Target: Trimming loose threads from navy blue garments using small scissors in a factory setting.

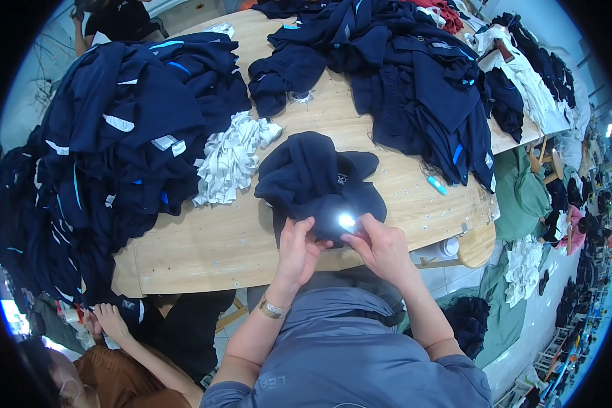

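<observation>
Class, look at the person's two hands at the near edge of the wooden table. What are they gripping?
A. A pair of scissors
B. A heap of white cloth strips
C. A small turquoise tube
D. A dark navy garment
D: the left hand and the right hand both grip the near hem of the dark navy garment, while the white strips and turquoise tube lie apart.

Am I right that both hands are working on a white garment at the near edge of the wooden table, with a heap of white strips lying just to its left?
Not quite: the garment under the left hand and right hand is dark navy, not white, as the head view shows. The rest holds: it lies at the near edge of the wooden table, and the heap of white strips lies just to its left.
</observation>
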`<act>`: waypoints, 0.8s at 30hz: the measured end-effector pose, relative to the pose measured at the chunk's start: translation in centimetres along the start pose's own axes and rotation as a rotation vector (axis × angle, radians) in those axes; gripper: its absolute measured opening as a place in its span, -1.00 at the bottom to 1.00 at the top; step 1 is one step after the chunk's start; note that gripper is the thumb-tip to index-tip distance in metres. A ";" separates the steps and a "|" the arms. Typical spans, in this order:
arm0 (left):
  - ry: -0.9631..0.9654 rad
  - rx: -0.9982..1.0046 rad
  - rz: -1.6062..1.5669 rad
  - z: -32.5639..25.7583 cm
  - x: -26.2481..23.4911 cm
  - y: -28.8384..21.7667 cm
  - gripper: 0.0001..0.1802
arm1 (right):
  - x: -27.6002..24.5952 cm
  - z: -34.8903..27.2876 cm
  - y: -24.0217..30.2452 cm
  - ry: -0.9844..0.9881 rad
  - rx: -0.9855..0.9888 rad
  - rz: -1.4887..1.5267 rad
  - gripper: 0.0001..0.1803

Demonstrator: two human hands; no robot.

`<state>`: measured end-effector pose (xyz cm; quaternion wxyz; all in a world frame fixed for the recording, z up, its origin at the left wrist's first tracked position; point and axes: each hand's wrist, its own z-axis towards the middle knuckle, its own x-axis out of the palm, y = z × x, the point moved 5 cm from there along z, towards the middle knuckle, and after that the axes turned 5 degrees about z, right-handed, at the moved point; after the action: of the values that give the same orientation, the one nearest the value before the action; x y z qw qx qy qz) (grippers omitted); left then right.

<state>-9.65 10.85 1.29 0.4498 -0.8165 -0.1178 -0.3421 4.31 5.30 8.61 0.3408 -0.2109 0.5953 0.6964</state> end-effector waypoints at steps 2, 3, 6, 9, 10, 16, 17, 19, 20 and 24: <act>0.086 -0.064 -0.042 0.1 0.2 0.2 -0.69 | 0.4 0.1 -0.3 -0.002 0.032 0.025 -0.65; 0.086 -0.067 -0.043 0.0 0.1 0.1 -0.69 | 0.5 0.1 -0.5 -0.004 0.062 0.051 -0.64; 0.092 -0.132 -0.057 -0.2 0.6 0.0 -0.65 | 1.1 0.2 -0.9 0.024 0.159 0.140 -0.64; 0.088 -0.105 0.091 -0.3 1.3 0.0 -0.59 | 1.6 0.2 -1.1 0.006 0.212 0.182 -0.65; 0.078 -0.102 0.071 -0.3 1.2 0.1 -0.57 | 1.7 0.1 -1.1 0.006 0.213 0.183 -0.65; -0.018 -0.041 0.083 -0.1 0.5 0.1 -0.58 | 0.5 -0.7 -0.7 -0.107 0.181 0.386 -0.65; -0.048 -0.005 0.093 -0.1 0.4 0.0 -0.60 | 0.3 -1.0 -0.9 -0.105 0.181 0.387 -0.65; -0.050 0.009 0.094 -0.2 0.4 0.1 -0.59 | 0.1 -1.5 -0.4 -0.038 0.016 0.115 -0.65; -0.051 0.023 0.096 -0.2 0.5 0.1 -0.58 | 0.1 -1.8 -0.2 -0.049 -0.058 0.030 -0.64; -0.062 0.042 0.109 -0.2 0.7 0.3 -0.55 | 0.4 -2.5 0.3 -0.012 -0.174 -0.229 -0.63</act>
<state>-9.08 10.43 1.64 0.4811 -0.8223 -0.0944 -0.2889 3.54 2.93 7.98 0.4021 -0.3020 0.5025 0.7033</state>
